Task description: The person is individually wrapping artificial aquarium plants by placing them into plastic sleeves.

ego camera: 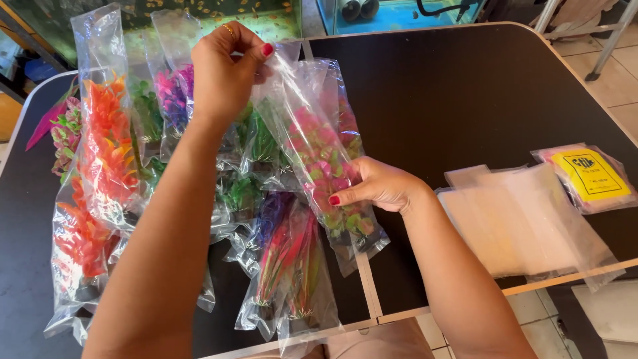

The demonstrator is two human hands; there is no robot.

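I hold a clear plastic bag (312,126) with a pink and green artificial plant (325,176) inside it, tilted over the black table (465,100). My left hand (226,73) pinches the bag's open top edge, fingers closed on the film. My right hand (375,186) grips the bag lower down, at the plant's middle. Below and to the left lie several more bagged artificial plants: an orange one (106,146), a purple one (174,96), green ones (242,193) and a red and green one (292,256).
A stack of empty clear bags (525,223) lies on the table at the right, near the front edge. Beside it sits a small packet with a yellow label (588,176). Fish tanks (399,13) stand behind the table. Tiled floor shows at right.
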